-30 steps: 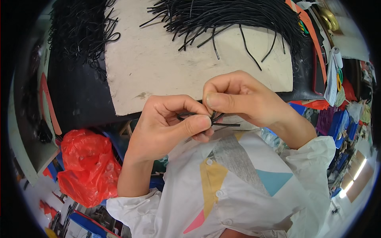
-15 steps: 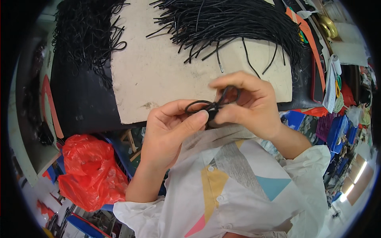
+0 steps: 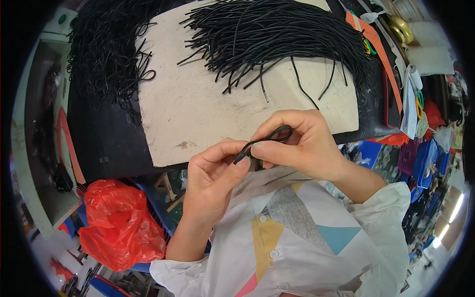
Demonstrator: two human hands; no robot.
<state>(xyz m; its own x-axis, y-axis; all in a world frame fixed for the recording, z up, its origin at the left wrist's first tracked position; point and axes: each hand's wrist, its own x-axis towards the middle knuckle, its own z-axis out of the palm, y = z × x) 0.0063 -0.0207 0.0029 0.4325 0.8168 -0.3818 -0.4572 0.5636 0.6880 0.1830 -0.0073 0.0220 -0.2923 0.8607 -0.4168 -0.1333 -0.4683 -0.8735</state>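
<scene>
A thin black cord point(image 3: 281, 132) is pinched between my two hands, close to my body at the board's near edge. My right hand point(image 3: 304, 146) grips it between thumb and index finger, with a loop of it standing out above the thumb. At the other end, my left hand point(image 3: 215, 173) pinches the cord between thumb and index fingertips. Part of the cord is hidden behind my fingers. Beyond my hands, a thick bundle of straight black cords point(image 3: 277, 42) lies across the pale board point(image 3: 198, 109).
A heap of looped black cords point(image 3: 106, 54) lies at the far left on the black tabletop point(image 3: 114, 148). A red plastic bag point(image 3: 121, 222) sits below the table at left. Orange strips point(image 3: 381, 57), green-handled scissors point(image 3: 368, 45) and a brass-coloured roll point(image 3: 402, 30) are at the far right.
The bow-like loops between my hands are gone; one narrower loop now shows at my right hand. My right hand has come lower, with its index finger closed down onto the cord.
</scene>
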